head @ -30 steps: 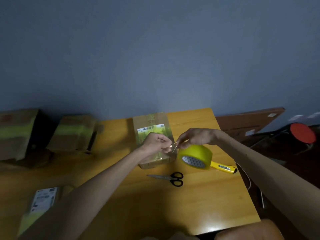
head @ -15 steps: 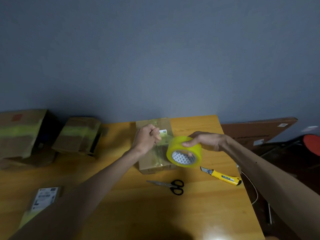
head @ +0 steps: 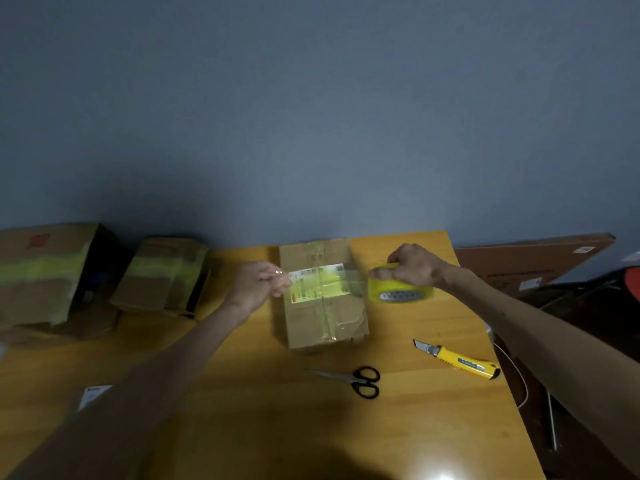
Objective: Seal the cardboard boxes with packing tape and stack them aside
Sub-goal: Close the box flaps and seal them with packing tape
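Note:
A brown cardboard box (head: 325,320) with a white label lies in the middle of the wooden table (head: 263,427). My left hand (head: 258,284) pinches the free end of the clear tape at the box's left side. My right hand (head: 414,265) grips the yellow tape roll (head: 398,292) just right of the box. A strip of tape (head: 329,277) stretches between the two hands across the box's top, over the label.
Black scissors (head: 360,381) lie in front of the box. A yellow utility knife (head: 460,363), blade out, lies near the right edge. Two taped boxes (head: 41,271) (head: 162,275) stand at the far left. A flat labelled parcel (head: 93,396) sits near left.
My hands have moved apart: the left went left with the tape end, the right carried the roll to the box's right side, pulling a strip across the top.

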